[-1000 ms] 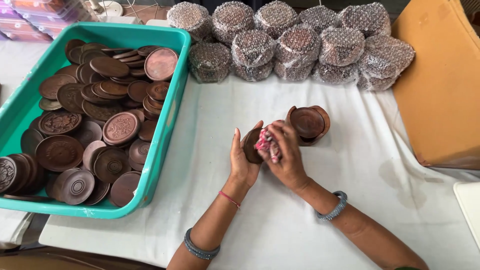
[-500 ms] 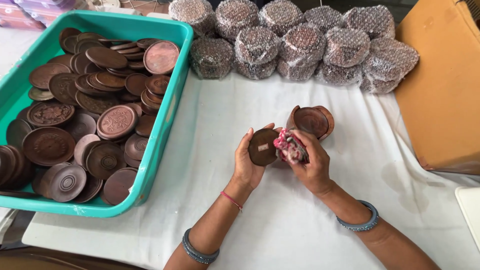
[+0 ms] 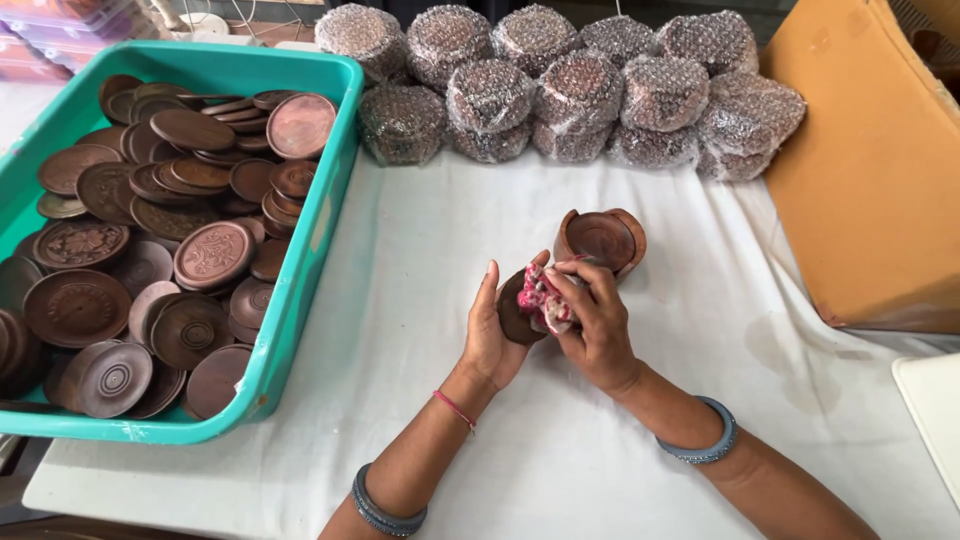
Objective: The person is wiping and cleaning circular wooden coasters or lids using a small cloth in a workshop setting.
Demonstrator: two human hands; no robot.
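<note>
The brown disc (image 3: pixel 512 312) is mostly hidden behind the right hand (image 3: pixel 598 325) and its pink rag (image 3: pixel 543 298); the teal tray (image 3: pixel 300 290) (left side) and the cardboard box (image 3: pixel 868 170) run off frame.

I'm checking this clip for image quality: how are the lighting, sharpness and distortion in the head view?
Head view: soft, even light with faint shadows; left hand, right hand and brown disc look sharp; mild sheen on bubble-wrapped bundles; the teal tray bows slightly from wide-angle distortion.

Both forearms reach up from the bottom edge and meet just in front of the small stack of brown wooden discs (image 3: pixel 600 240). The left hand (image 3: pixel 495 330) stands upright, fingers straight; the right hand (image 3: pixel 595 320) curls closed against its palm.
</note>
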